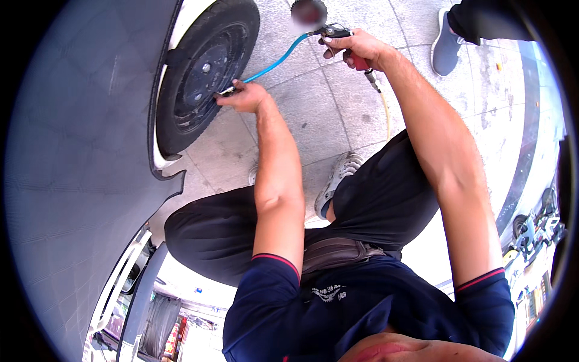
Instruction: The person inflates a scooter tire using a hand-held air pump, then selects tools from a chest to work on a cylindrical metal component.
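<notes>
My left hand [246,98] is closed on the metal air chuck [227,92] at the end of a short blue hose [280,60]. It is at the lower right part of a car wheel [196,96] with a black tyre and a dark steel rim. Whether the chuck sits on the valve cannot be made out. From there the hose curves up to a tyre inflator gun [360,61], whose red grip is wrapped by my right hand [368,47]. The gun's round gauge [309,13] has a blurred face. A thin yellow air line [386,111] hangs from its metal coupling.
A dark quilted cover [90,133] drapes over the car body on the left. Light paving slabs [313,108] lie under the wheel and my feet. Another person's grey shoe [445,51] stands at the upper right. Motorbikes [531,232] are parked along the right edge.
</notes>
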The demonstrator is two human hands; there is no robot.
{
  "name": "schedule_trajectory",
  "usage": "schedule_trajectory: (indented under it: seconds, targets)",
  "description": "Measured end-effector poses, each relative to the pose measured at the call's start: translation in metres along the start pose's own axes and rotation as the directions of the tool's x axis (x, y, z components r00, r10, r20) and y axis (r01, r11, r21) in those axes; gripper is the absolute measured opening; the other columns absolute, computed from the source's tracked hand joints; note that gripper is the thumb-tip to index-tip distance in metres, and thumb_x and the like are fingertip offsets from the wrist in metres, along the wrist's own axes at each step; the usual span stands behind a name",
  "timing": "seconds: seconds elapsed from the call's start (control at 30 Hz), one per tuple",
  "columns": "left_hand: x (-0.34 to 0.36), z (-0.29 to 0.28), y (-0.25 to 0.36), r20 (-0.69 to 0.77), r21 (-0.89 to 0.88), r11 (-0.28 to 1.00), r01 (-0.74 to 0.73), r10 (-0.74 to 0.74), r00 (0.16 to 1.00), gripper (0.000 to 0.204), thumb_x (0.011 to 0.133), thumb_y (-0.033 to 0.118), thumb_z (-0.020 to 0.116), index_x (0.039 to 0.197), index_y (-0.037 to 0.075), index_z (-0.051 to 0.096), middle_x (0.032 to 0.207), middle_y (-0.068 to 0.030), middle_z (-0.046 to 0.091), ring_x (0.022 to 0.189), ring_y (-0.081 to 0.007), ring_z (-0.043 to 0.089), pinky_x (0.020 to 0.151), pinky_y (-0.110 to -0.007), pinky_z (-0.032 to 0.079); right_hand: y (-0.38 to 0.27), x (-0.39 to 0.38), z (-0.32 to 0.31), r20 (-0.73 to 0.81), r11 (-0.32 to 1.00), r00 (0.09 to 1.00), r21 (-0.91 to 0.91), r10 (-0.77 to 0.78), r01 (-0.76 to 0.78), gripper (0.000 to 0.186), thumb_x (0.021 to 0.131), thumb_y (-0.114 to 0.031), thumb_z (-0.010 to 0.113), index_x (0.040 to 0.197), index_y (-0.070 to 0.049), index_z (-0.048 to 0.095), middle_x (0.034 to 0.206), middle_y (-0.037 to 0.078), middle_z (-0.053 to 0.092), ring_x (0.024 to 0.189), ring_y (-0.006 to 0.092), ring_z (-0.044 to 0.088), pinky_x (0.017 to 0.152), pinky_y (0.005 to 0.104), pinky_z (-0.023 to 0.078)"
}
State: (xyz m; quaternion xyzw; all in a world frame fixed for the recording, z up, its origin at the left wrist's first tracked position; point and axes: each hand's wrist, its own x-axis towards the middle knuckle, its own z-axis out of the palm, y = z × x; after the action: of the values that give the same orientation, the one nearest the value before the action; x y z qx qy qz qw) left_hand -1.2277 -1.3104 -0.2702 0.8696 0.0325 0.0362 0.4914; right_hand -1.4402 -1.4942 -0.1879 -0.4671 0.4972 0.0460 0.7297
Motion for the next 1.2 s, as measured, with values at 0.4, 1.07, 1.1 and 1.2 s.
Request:
schedule_trajectory:
  seconds: [0.4,1.07,1.1,1.2]
  targets:
    - [0.003,-0.001,-0.004,0.017,0.016,1.000,0.005,-0.006,1.000,0.054,0.093,0.000,0.064,0.138,-0.002,0.034,0.117,-0.0334,0.063,0.107,-0.0447,0.069,0.083,-0.052,0.060,0.015,-0.011,-0.017,0.183,0.997,0.982,0.055,-0.054,0.045,0.041,0.093,-0.044,0.075,0.117,-0.011,0.074,0.091,0.005,0.075,0.048,0.0035,0.047,0.045,0.0232,0.040]
    - [0.006,0.002,-0.013,-0.015,-0.025,1.000,-0.016,0.016,1.000,0.054,0.092,-0.001,0.065,0.136,-0.001,0.035,0.117,-0.0333,0.063,0.107,-0.0470,0.069,0.083,-0.055,0.058,-0.003,-0.022,-0.004,0.047,0.997,0.998,-0.069,-0.036,0.039,0.042,0.087,-0.042,0.083,0.077,-0.007,0.062,0.060,-0.001,0.055,0.044,0.0056,0.045,0.040,0.0250,0.035]
    - [0.005,0.002,-0.012,-0.016,-0.016,1.000,-0.012,0.012,1.000,0.054,0.092,-0.001,0.065,0.136,-0.001,0.035,0.117,-0.0333,0.063,0.107,-0.0470,0.068,0.083,-0.055,0.058,-0.004,-0.022,-0.004,0.048,0.997,0.998,-0.068,-0.042,0.045,0.041,0.087,-0.042,0.083,0.077,-0.007,0.063,0.060,-0.001,0.055,0.044,0.0056,0.045,0.040,0.0249,0.035]
    - [0.005,0.002,-0.010,-0.022,-0.005,1.000,-0.007,0.006,1.000,0.054,0.091,-0.001,0.066,0.136,-0.001,0.036,0.117,-0.0332,0.063,0.107,-0.0468,0.069,0.084,-0.054,0.058,-0.003,-0.019,-0.001,0.052,0.994,0.994,-0.045,-0.100,0.102,0.041,0.085,-0.046,0.083,0.082,-0.008,0.069,0.057,-0.003,0.053,0.042,0.0071,0.044,0.039,0.0269,0.032]
